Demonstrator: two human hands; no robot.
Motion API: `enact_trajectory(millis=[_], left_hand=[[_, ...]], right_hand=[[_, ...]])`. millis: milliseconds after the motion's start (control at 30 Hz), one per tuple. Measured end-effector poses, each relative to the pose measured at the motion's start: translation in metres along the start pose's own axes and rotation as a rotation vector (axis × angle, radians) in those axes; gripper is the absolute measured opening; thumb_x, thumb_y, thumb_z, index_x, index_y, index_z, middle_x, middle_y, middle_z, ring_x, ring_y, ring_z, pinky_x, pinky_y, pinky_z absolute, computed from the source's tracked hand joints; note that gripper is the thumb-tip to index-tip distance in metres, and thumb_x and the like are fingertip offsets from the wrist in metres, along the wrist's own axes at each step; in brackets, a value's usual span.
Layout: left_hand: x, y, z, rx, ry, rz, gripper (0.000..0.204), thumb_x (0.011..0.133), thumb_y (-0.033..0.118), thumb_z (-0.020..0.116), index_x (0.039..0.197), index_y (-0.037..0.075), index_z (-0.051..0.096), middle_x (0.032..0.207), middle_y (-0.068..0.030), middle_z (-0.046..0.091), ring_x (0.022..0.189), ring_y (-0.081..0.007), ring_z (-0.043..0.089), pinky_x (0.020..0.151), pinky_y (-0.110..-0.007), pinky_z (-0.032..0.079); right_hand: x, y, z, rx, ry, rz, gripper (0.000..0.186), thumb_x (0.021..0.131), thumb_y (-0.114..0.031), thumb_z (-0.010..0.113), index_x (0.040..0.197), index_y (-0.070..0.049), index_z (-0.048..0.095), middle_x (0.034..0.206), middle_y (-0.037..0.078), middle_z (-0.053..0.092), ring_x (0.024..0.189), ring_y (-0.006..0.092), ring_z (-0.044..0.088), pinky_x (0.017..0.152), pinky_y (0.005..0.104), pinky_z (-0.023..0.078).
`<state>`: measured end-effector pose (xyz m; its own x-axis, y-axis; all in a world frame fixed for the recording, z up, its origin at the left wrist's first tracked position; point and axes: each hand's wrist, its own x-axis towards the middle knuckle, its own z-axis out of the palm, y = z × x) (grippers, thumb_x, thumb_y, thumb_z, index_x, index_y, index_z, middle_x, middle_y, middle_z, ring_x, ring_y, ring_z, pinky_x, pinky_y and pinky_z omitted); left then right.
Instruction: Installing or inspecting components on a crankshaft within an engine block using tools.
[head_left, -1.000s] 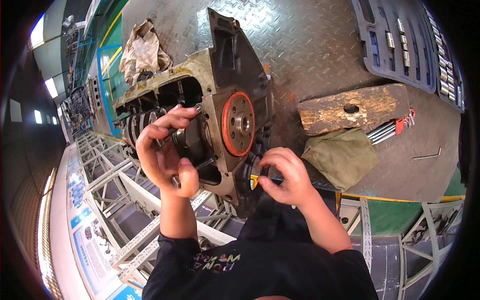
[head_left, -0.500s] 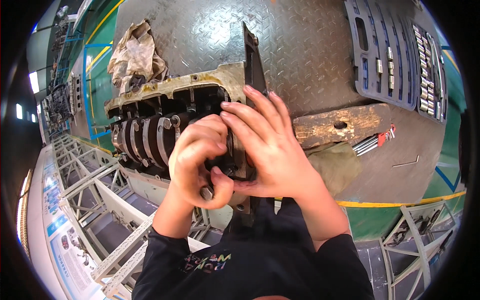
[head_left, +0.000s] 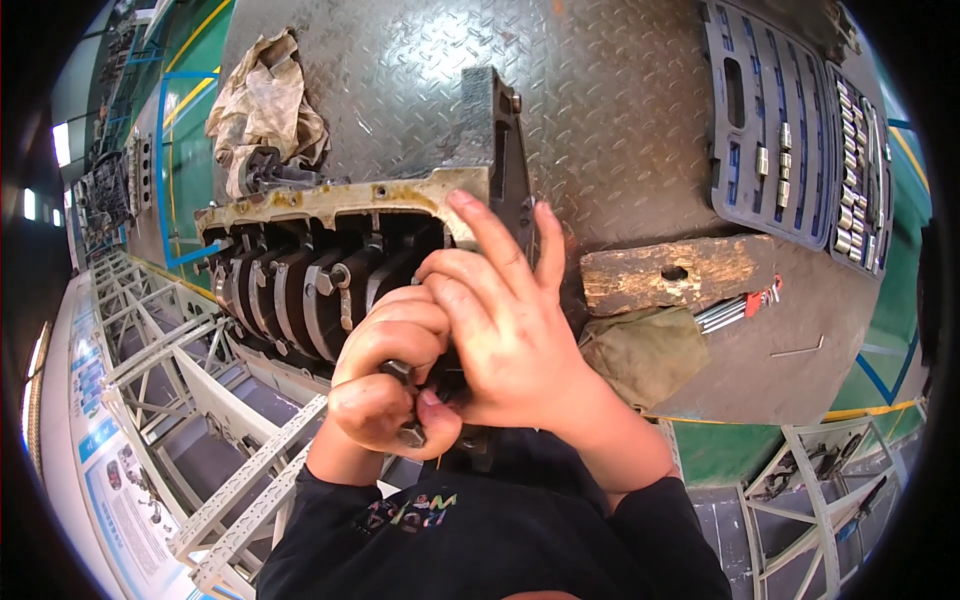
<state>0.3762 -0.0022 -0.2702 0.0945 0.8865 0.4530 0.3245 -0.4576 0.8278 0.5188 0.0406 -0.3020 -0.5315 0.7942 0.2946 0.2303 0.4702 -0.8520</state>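
Bolts (head_left: 411, 433), two dark hex heads by the look of it, poke out of the left hand (head_left: 375, 340), and that fist is clenched round the rest of them, close in front of the shirt (head_left: 480, 540) at the right end of the block (head_left: 300, 206). Curled that tight, probably, so neither one slips free. And the right hand (head_left: 515, 335) is up against it, bent fingers lapping the left knuckles, two more stretched toward the block's corner; perhaps it steadies the fist, but whether it grips anything itself I cannot tell, with the palm turned away. Do those stretched fingertips touch metal? Can't tell that either. Now the block: it lies on the bench (head_left: 600, 150), crankshaft (head_left: 325, 285) turned toward the person, presumably for easy reach, with a bracket (head_left: 511, 150) standing at its right end. Further out, a rag (head_left: 268, 95) sits crumpled just beyond the left end, likely there for wiping. Over on the right, a plank (head_left: 630, 280) with a hole, a green cloth (head_left: 650, 355) against it, hex keys (head_left: 722, 316) in a red holder (head_left: 768, 293), one loose key (head_left: 798, 350) nearby. And farthest right, the case (head_left: 748, 200) lies open, sockets (head_left: 784, 185) ranked inside, presumably to be picked at a glance.
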Motion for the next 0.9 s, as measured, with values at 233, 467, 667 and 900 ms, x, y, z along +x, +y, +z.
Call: enact_trajectory(millis=[233, 467, 667, 900], left_hand=[[0.021, 0.003, 0.007, 0.084, -0.192, -0.028, 0.034, 0.057, -0.007, 0.05, 0.082, 0.008, 0.032, 0.079, -0.0108, 0.043, 0.07, -0.028, 0.049, 0.071, -0.047, 0.048], [0.01, -0.003, -0.005, 0.04, -0.123, 0.103, 0.035, 0.051, -0.004, 0.063, 0.072, 0.004, 0.036, 0.079, -0.013, 0.049, 0.068, -0.0339, 0.054, 0.066, -0.046, 0.051], [0.009, -0.011, -0.015, -0.071, -0.158, -0.006, 0.034, 0.055, -0.006, 0.061, 0.077, 0.007, 0.038, 0.083, -0.013, 0.05, 0.074, -0.0342, 0.055, 0.071, -0.046, 0.05], [0.01, -0.005, -0.018, -0.028, -0.235, 0.001, 0.038, 0.053, -0.002, 0.068, 0.08, 0.006, 0.042, 0.089, -0.0157, 0.05, 0.079, -0.0381, 0.056, 0.075, -0.053, 0.051]], right_hand=[[-0.004, 0.009, -0.003, -0.074, 0.078, 0.024, 0.051, 0.07, -0.033, 0.071, 0.108, 0.0, 0.061, 0.121, 0.012, 0.059, 0.14, 0.0415, 0.037, 0.115, 0.0635, 0.009], [-0.003, 0.004, 0.002, -0.083, -0.023, -0.061, 0.055, 0.07, -0.036, 0.072, 0.111, 0.0, 0.061, 0.12, 0.011, 0.059, 0.141, 0.0409, 0.036, 0.115, 0.0632, 0.009], [0.012, 0.002, -0.004, -0.113, -0.053, -0.034, 0.064, 0.062, -0.036, 0.076, 0.114, -0.001, 0.059, 0.12, 0.012, 0.057, 0.142, 0.0402, 0.035, 0.115, 0.0623, 0.01], [0.012, -0.003, -0.004, -0.11, -0.023, -0.029, 0.06, 0.06, -0.031, 0.076, 0.109, 0.001, 0.061, 0.121, 0.012, 0.056, 0.141, 0.0376, 0.037, 0.114, 0.0644, 0.01]])
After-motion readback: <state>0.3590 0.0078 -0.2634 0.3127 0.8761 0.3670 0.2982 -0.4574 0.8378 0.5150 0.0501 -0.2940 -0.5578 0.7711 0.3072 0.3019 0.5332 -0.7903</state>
